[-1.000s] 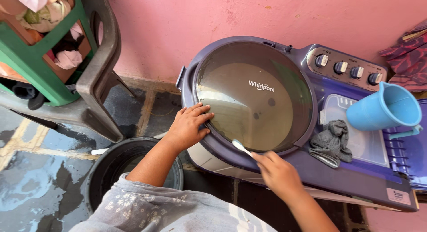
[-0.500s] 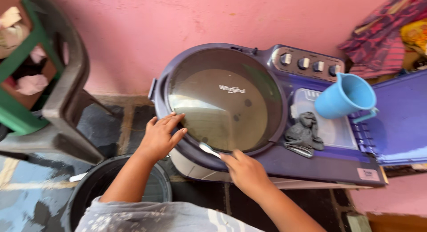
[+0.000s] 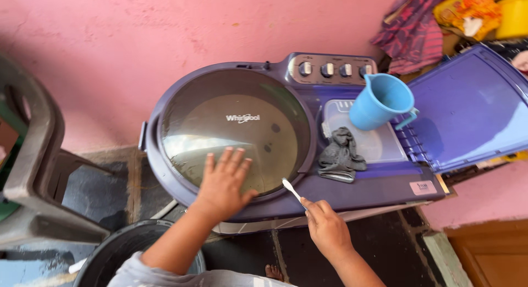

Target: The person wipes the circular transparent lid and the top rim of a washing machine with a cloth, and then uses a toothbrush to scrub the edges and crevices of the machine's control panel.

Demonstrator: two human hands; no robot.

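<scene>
1. Your left hand [image 3: 224, 183] lies flat, fingers spread and gripping nothing, on the round lid [image 3: 234, 130] of the purple washer [image 3: 357, 185], at its near edge.
2. Your right hand [image 3: 327, 227] is clenched on a white toothbrush [image 3: 291, 190] (held by the handle's end), just right of the left hand.
3. The brush head points up and left, touching the lid's rim beside your left thumb.
4. A grey cloth [image 3: 339, 155] lies right of the lid, with a blue jug [image 3: 380, 101] behind it.
</scene>
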